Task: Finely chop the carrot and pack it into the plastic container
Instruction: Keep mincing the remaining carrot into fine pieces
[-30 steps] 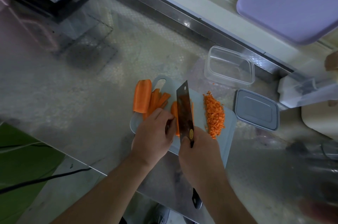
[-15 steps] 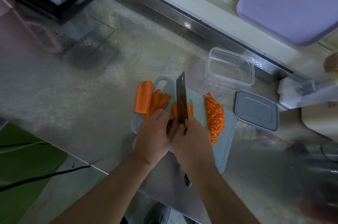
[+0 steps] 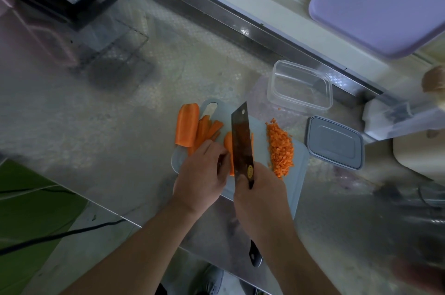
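Gripping dark broad-bladed cleaver (image 3: 241, 140) w/ right hand (image 3: 260, 198); left hand (image 3: 201, 176) pins orange carrot strips (image 3: 228, 144), long axis parallel to blade, frame centre.

Small yellow emblem on the cleaver (image 3: 241, 145) blade, its lettering unreadable

A lavender board (image 3: 382, 1) fills the upper right of the frame. A black cable (image 3: 60, 235) crosses the green floor (image 3: 26, 212) at lower left.
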Demonstrator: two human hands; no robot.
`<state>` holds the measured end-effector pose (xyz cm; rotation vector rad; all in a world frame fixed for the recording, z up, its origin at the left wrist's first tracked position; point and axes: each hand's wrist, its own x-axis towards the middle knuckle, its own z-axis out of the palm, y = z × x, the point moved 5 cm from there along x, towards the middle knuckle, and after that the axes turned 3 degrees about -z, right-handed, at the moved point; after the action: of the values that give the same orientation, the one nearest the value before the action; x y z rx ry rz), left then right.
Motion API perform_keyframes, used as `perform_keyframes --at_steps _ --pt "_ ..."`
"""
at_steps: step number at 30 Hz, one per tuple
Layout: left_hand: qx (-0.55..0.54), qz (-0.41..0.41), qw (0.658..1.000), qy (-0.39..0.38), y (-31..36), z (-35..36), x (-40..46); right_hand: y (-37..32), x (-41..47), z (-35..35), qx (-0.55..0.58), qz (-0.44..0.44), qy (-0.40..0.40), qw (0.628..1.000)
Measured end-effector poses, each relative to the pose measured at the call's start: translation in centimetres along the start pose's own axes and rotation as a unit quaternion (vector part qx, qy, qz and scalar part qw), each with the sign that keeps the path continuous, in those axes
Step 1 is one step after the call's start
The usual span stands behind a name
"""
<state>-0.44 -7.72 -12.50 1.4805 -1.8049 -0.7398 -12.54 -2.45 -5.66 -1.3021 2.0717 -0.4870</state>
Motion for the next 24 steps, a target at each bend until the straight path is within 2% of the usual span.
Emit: perform_keyframes --at_steps 7,17,24 --pt "0.010 0.000 1.000 0.004 0.1 -0.1 0.0 0.1 0.0 0.2 0.007 0.005 -0.005 1.000" --pt "0.007 -0.011 1.000 -0.003 -0.1 0.0 0.0 -0.5 0.2 1.0 -0.051 0.044 -0.003 0.998" --pt "-0.006 -0.017 1.000 -0.021 -0.1 0.0 -0.1 -1.4 1.9 1.7 0.000 0.014 0.023 1.000"
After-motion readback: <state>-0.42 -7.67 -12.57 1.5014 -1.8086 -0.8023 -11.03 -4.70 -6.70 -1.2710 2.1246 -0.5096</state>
